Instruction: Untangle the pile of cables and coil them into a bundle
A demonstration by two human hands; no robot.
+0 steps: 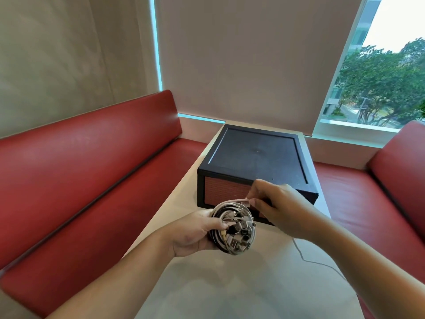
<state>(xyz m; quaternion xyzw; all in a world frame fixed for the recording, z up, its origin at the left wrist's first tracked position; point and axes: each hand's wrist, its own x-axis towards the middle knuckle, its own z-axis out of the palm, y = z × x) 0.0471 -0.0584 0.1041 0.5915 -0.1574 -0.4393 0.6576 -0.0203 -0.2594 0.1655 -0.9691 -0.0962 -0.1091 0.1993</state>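
My left hand [195, 233] grips a round coil of white and grey cables [232, 229] above the table, with several plugs bunched in the coil's middle. My right hand [278, 203] pinches a pale cable end [245, 201] at the coil's top edge. A thin white cable [305, 257] trails from under my right forearm across the table to the right.
A black box with a reddish woven front [255, 157] stands on the pale table [207, 284] just behind my hands. Red benches [80, 180] run along the left and right [379, 203]. A window with blinds is behind.
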